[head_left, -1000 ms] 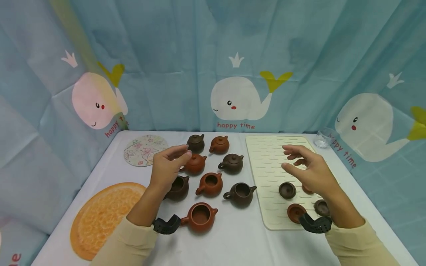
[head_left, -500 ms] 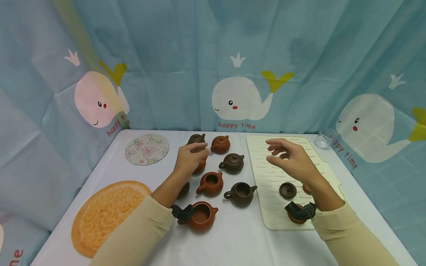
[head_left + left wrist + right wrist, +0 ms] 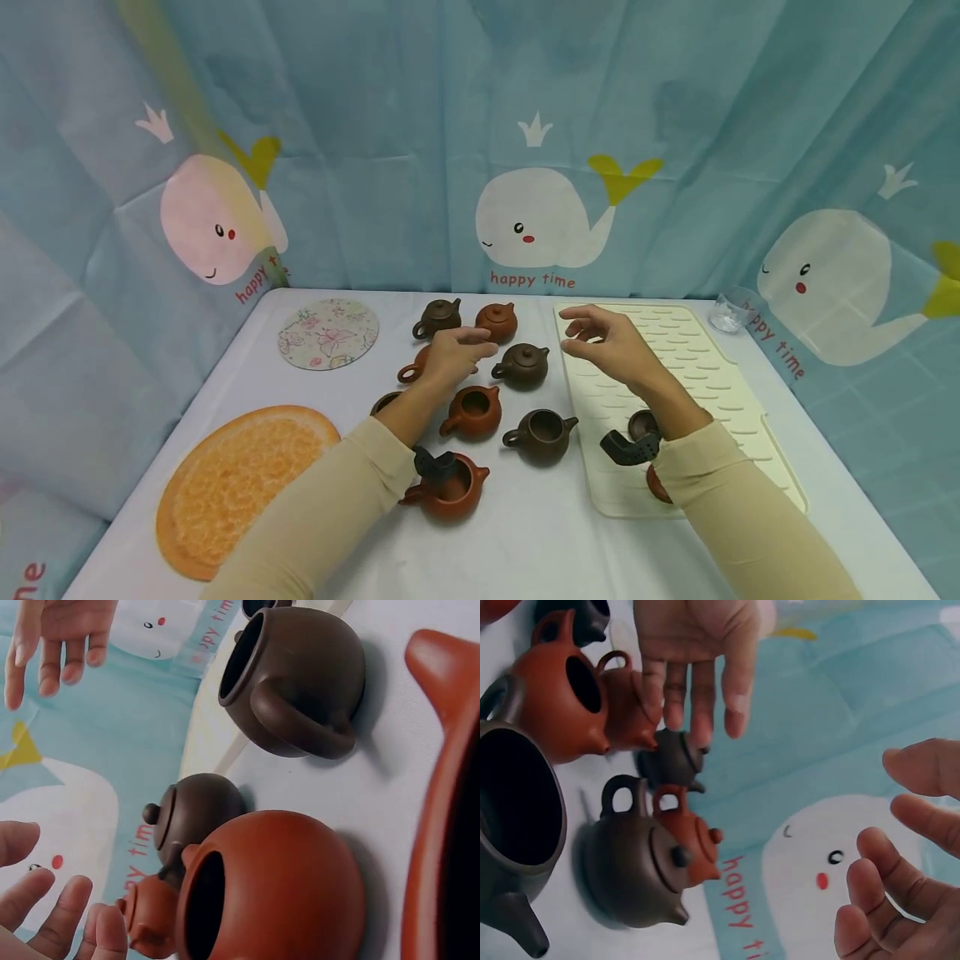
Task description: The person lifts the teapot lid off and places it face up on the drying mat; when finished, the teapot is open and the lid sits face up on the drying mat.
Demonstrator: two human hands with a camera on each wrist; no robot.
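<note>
My left hand hovers above the lidded teapots, fingers loosely bent and holding nothing. Under it an orange-red lidded teapot is partly hidden. My right hand hangs, also holding nothing, over the left part of the cream mat. Between the hands sits a dark lidded teapot. Behind stand a dark lidded teapot and a red one. Lidless are a red teapot, a dark one and a front red one; another dark teapot is mostly covered by the left arm.
On the mat a dark lid and a red lid show partly beside the right wrist. An orange round mat and a floral round mat lie at left. A clear glass stands at the back right.
Both hands have moved toward the middle, the left going right and the right going left. The teapots stay where they were; the arms now cover different teapots and lids.
</note>
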